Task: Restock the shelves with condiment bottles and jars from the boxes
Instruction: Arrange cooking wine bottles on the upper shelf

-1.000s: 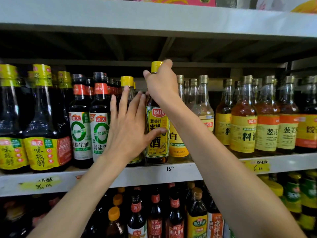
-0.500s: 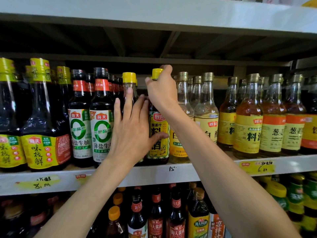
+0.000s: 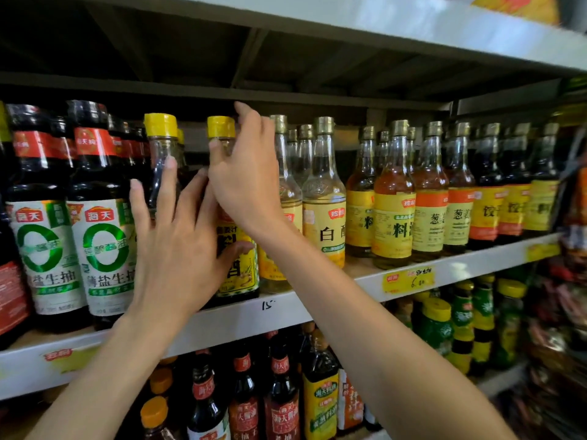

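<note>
Since half a second earlier, the right hand (image 3: 247, 179) had lifted its forefinger off the cap of the cooking wine bottle (image 3: 239, 268), while thumb and curled fingers held the neck. That bottle stood upright at the front of the middle shelf (image 3: 254, 312), between a second yellow-capped bottle (image 3: 160, 144) and the white vinegar bottles (image 3: 324, 217). The left hand (image 3: 178, 249) lay flat with fingers spread, its thumb touching the wine label.

Center frame: right hand (image 3: 246, 176) grips the neck of the yellow-capped bottle (image 3: 239, 268) on the shelf (image 3: 241, 319), left hand (image 3: 178, 252) flat against it, fingers spread.
</note>
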`<state>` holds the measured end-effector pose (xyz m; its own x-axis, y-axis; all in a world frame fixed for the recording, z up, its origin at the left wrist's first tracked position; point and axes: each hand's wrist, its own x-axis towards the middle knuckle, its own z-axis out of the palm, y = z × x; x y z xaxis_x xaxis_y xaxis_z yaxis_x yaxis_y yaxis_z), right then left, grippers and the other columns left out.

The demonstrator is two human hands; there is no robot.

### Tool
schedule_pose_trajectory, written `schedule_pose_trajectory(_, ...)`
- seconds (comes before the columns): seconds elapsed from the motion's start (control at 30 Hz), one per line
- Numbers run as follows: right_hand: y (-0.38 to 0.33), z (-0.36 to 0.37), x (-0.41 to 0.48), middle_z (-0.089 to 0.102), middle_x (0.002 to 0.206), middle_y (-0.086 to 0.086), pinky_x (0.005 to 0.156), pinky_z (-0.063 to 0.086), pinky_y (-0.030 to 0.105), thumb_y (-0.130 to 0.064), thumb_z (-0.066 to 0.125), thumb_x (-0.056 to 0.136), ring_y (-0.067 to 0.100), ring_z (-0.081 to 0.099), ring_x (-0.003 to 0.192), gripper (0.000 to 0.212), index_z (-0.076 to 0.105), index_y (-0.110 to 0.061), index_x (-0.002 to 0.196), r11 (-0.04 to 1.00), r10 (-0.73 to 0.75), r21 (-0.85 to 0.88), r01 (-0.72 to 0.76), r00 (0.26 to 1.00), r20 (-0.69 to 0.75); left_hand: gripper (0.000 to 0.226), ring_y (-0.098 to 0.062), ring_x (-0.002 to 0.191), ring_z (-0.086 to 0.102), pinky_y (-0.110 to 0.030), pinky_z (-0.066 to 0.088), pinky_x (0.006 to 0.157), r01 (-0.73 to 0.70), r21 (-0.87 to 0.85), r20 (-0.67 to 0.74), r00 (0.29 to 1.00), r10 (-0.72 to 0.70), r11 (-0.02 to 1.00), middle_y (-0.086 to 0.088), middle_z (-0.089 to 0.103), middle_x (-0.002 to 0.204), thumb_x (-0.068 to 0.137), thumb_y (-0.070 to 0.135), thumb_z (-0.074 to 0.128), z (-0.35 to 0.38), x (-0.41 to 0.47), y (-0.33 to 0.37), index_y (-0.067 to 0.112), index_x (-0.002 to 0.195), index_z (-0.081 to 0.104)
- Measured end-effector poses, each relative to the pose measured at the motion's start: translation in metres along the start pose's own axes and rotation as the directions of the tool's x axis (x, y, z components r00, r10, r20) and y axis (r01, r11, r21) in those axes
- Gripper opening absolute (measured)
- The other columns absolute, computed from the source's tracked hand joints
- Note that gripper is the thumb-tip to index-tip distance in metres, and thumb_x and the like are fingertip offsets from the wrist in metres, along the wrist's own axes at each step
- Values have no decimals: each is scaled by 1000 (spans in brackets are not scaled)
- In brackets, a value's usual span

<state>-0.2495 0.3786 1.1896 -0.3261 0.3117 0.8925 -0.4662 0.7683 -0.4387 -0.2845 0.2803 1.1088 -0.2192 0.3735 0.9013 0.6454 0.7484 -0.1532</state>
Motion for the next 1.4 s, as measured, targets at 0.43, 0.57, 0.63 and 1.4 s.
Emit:
schedule_pose_trajectory(0.43,136,-195,19,51,125,2,101,44,27,-11,63,92,12,48,116,37,56,-11,128,916,-18,-395,-66,979,-205,27,-21,103,63,-40,54,88,36,-660,-45,995,-87,750,-7,66,115,99,7,49,3,57,184,7,122,64)
schedule_pose_trajectory(0.57,165,-195,41,40,147,8,96,36,23,-22,69,90,13,47,125,74,27,-16,151,957,73,-283,-68,997,7,38,-15,128,52,-34,41,110,401,-711,256,913,-318,578,-2,56,140,102,13,48,27,126,213,16,140,51)
schedule_pose_trajectory(0.63,170,-192,50,48,145,11,93,45,28,-25,68,92,13,56,117,85,12,-19,156,977,109,-195,-92,991,77,42,-15,133,47,-29,36,108,499,-706,344,862,-373,503,-2,52,144,102,16,47,36,152,216,19,144,47)
schedule_pose_trajectory(1.4,168,-208,72,67,103,4,76,61,42,-20,63,93,17,67,80,72,20,-17,151,947,64,-322,-3,982,179,22,-22,86,65,-36,58,74,852,-468,757,523,-393,234,-10,65,102,100,25,54,96,213,210,11,115,60)
